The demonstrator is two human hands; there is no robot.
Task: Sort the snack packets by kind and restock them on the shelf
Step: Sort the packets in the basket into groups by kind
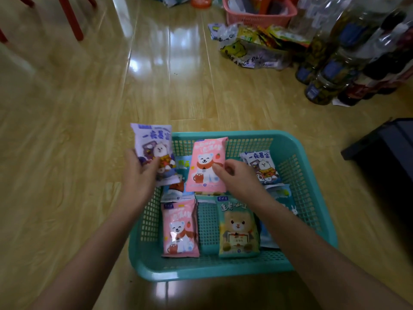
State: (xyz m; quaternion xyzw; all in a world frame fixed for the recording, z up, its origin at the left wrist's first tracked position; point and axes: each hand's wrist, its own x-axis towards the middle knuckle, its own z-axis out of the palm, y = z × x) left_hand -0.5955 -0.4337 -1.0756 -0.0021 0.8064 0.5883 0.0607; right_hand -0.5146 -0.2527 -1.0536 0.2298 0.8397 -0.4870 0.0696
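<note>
While the left hand (138,175) grips a purple packet (154,148) by its lower left part, thumb across the printed front and fingers behind it, the right hand (237,179) pinches a pink packet (206,166) at its right edge between thumb and curled fingers. Both packets are held up with their fronts toward the camera, above a teal basket (201,272) that sits on a wooden floor (67,130). The purple one hangs over the basket's far left corner, partly outside the rim. The pink one, printed with a white bear, is over the middle of the far half.

More packets lie flat in the basket. A second pink packet (180,229) lies at the near left, and a green packet (239,229) with a brown bear lies just beside it, with bare mesh between the two. Against the far right wall leans a pale blue packet (262,167) (its picture matches the purple one in the left hand). Blue packets (178,189) show under the two that are held up, and another blue packet (281,195) is largely hidden by the right forearm, so its design cannot be made out.

Farther off on the floor — well apart from the teal basket — stand a pink basket (259,17), a clear plastic bag (248,52) stuffed with yellow and green wrappers, and a cluster of bottles (330,68). Red chair legs (71,21) are at the upper left, and a dark box (384,144) is at the right edge.
</note>
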